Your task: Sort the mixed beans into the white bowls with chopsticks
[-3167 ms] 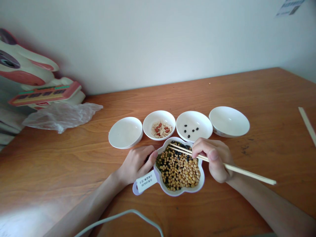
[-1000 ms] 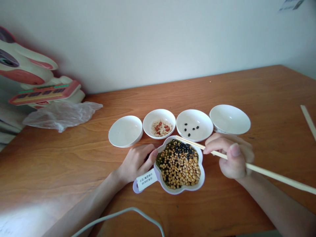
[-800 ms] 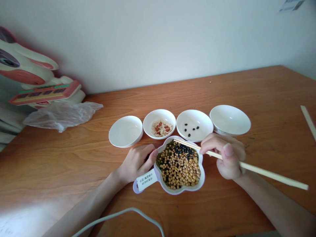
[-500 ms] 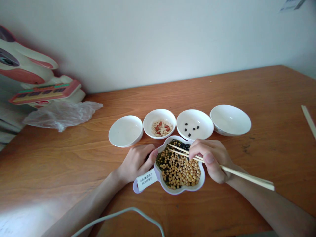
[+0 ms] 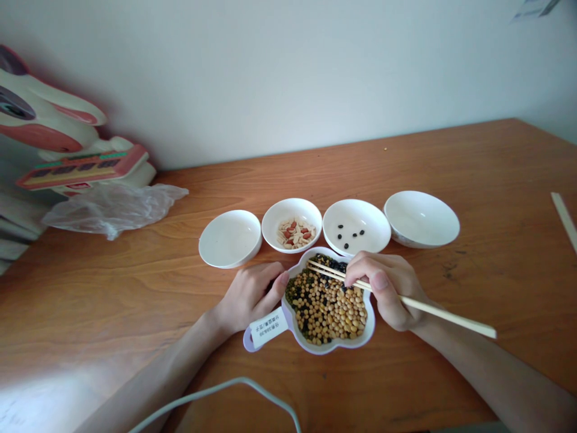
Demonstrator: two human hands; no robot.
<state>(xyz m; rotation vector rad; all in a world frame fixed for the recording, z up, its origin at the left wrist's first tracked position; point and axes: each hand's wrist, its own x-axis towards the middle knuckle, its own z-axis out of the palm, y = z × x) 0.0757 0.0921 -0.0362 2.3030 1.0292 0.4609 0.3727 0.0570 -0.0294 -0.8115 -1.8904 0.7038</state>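
My right hand (image 5: 388,290) is closed around a pair of wooden chopsticks (image 5: 446,313), whose tips reach among the beans at the far left of a flower-shaped dish (image 5: 370,325). That dish has a lilac rim and a labelled handle (image 5: 268,328); yellow soybeans (image 5: 345,310), black beans and small green beans fill it. My left hand (image 5: 256,293) grips the dish's left edge between thumb and fingers. Just behind stand a bowl (image 5: 327,234) with several black beans and a bowl (image 5: 269,231) of peanuts, some red-skinned. Whether the tips pinch a bean, I cannot tell.
White bowls without visible contents stand at the row's left end (image 5: 229,239) and right end (image 5: 421,218). A clear plastic bag (image 5: 117,210) and a cow-shaped toy keyboard (image 5: 90,168) are at the left. A pale cable (image 5: 243,380) crosses the front; a pale strip (image 5: 564,219) lies far right.
The chopsticks' tips have come closer together, and their back ends have shifted slightly up and now overlap. The left hand and dish stay practically still.
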